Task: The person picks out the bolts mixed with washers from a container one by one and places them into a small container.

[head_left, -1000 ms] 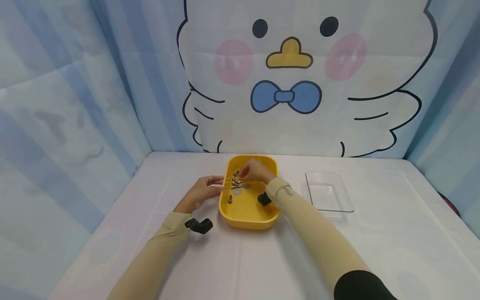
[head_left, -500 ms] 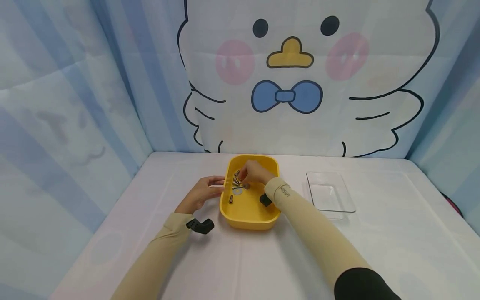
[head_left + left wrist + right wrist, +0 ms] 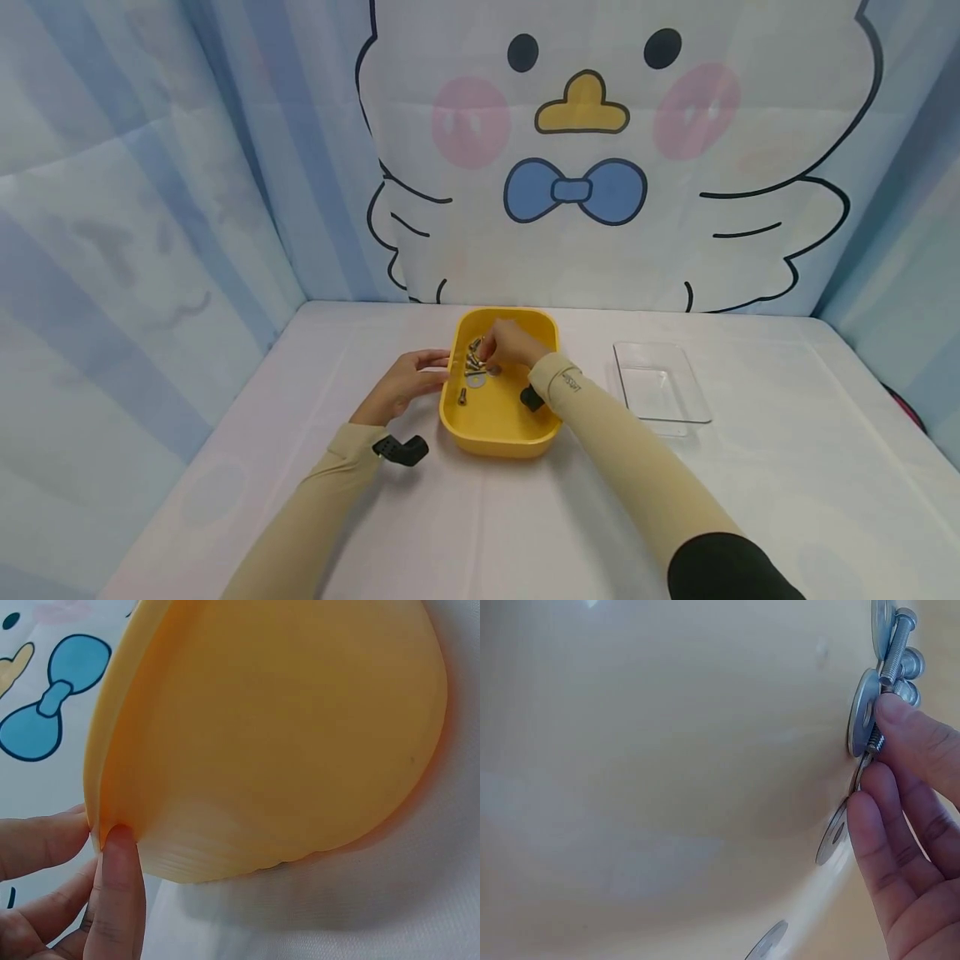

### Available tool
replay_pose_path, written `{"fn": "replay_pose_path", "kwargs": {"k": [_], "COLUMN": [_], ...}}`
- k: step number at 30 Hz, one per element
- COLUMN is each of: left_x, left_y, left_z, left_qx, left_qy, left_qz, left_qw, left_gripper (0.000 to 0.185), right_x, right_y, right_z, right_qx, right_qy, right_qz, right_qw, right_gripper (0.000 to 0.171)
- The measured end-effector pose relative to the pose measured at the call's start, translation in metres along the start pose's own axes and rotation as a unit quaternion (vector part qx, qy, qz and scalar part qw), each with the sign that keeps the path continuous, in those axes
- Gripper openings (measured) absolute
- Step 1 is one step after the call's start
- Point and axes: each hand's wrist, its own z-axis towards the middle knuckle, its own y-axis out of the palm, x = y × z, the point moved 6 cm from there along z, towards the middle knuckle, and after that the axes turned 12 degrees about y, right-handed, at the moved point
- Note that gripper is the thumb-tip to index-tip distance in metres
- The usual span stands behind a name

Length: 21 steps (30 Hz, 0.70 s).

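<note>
A yellow tray (image 3: 501, 425) stands on the white table, with screws and flat washers gathered at its left side. My left hand (image 3: 400, 387) pinches the tray's left rim, and the left wrist view has the thumb (image 3: 116, 892) against the outer wall. Inside the tray, my right hand (image 3: 513, 343) reaches into the pile. Its thumb and fingers pinch a screw (image 3: 876, 741), whose threaded end shows between them. Close by are a large washer (image 3: 863, 712) and another bolt (image 3: 898, 649). One single screw (image 3: 462, 397) lies apart, nearer the front. Fingers hide part of the pile.
To the tray's right is a clear plastic box (image 3: 663, 383) on the table (image 3: 420, 533). Behind the table hangs a curtain (image 3: 570, 258) with a cartoon bird, and more curtains close off both sides.
The head view has shifted very slightly. Both hands keep nearly the same places, the left at the tray's rim and the right over the pile of screws and washers.
</note>
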Motion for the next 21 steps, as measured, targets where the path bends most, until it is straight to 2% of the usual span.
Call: {"fn": "replay_pose_path", "kwargs": {"k": [11,21], "left_x": [0.0010,-0.0044], "left_y": [-0.0001,-0.0003], "left_z": [-0.0002,0.0027], "left_qx": [0.003,0.007], "left_qy": [-0.004,-0.006], "left_qz": [0.008,0.007], "left_qw": [1.0000,0.9999], "left_gripper": [0.050,0.051], "right_x": [0.0024,-0.0004], "right_y": [0.0000,-0.0010], "right_z": [0.0003,-0.0042], "right_qx": [-0.014,-0.012], "right_qy": [0.032,0.025], "right_qz": [0.010,-0.005], "right_qw": [0.999,1.000], "right_gripper": [0.006,0.004]}}
